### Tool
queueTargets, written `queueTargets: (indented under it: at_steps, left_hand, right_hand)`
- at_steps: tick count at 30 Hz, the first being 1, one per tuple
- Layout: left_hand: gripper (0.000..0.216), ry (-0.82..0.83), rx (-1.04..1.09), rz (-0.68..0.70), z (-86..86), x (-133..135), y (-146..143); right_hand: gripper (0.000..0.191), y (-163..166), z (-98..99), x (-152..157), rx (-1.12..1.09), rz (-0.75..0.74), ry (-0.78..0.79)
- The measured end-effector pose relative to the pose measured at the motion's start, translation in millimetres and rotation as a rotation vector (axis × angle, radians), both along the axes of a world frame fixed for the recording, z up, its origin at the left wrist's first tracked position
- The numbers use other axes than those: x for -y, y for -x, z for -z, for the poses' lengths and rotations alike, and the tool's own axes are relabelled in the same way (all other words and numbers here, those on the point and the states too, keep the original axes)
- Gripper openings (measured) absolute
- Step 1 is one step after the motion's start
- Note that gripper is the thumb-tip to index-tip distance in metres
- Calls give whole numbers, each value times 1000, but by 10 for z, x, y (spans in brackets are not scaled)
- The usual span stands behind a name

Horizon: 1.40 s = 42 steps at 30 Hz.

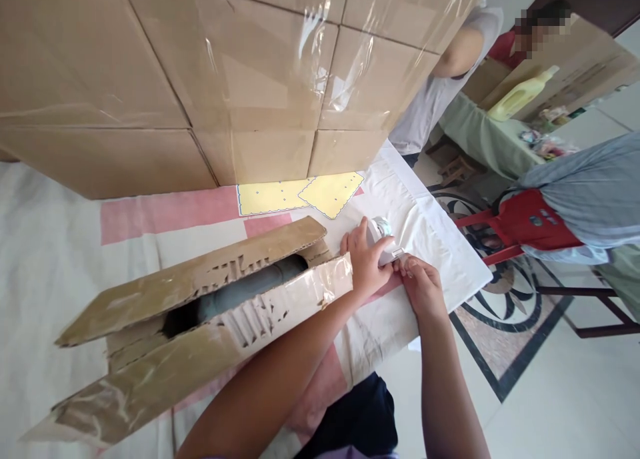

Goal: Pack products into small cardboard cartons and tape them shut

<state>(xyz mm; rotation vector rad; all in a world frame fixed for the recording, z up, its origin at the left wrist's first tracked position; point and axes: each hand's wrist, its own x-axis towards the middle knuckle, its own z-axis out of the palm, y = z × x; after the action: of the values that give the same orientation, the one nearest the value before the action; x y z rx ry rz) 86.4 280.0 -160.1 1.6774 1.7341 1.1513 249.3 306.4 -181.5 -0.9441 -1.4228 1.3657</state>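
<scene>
My left hand (364, 259) is wrapped round a roll of clear tape (383, 236) at the table's right side. My right hand (423, 284) pinches the loose end of the tape (399, 254) right beside the roll. Just left of the hands lies a long, torn cardboard box (200, 312) on its side, its flaps partly apart, with a grey tube (250, 287) showing inside. Old tape clings to the box's near flap.
A tall stack of cardboard cartons wrapped in plastic film (225, 79) fills the back of the table. Yellow sheets (305, 194) lie under its edge on the white and pink cloth (435, 239). Other people (450, 66), a red chair (525, 222) and a yellow bottle (520, 94) are at right.
</scene>
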Motion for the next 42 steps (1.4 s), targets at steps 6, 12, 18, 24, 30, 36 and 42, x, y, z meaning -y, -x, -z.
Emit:
queueTargets:
  at_steps: [6,12,18,24,30,36,42]
  left_hand:
    - [48,-9,-16,4,15,-2,1]
    - [45,-20,-35,6,-4,12,10]
    - [45,-56,-65,1,29,10,1]
    - [45,-87,-83,13,65,1,0]
    - [43,-118,-124,63,61,-15,-3]
    - [42,-116,-147,56,61,-13,-11]
    - [42,-131,-143,56,76,-9,-18]
  right_hand:
    - [37,1,95,52,142,156,21]
    - [35,4,77,59,146,153,20]
    - [38,39,-9,31,-18,103,89]
    - [36,5,27,21,-33,119,147]
    - [34,19,20,43,-11,104,119]
    - [40,35,-55,57,-55,47,97]
    - [41,37,-76,63,-49,45,101]
